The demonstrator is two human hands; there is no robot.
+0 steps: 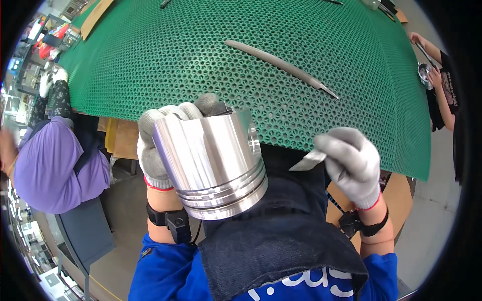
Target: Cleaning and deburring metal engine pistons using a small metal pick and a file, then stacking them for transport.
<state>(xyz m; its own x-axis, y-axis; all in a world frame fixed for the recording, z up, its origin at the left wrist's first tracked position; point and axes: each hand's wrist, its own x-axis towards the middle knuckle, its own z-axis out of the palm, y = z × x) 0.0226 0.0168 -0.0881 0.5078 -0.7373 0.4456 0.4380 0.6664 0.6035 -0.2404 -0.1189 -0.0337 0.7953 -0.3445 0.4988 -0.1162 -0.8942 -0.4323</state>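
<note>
A shiny metal piston (208,155) with ring grooves round its lower end is tilted in front of me, over my apron. My left hand (158,130), in a grey-white knit glove, is closed on its far left side and upper rim. Part of its fingers lies hidden behind the metal. To the right, apart from the piston, my gloved right hand (349,155) pinches a small flat grey piece (307,161) with a slanted edge. What that piece is made of I cannot make out. Beyond both hands, a bare-tanged metal file (281,64) lies on the green mat (201,65).
At the left edge sits a person in purple (50,165), with gloved hands on the mat's edge. Another person's bare hands (434,75) hold a metal part at the far right. Cardboard (95,19) lies at the back left; a grey cabinet (88,231) stands lower left.
</note>
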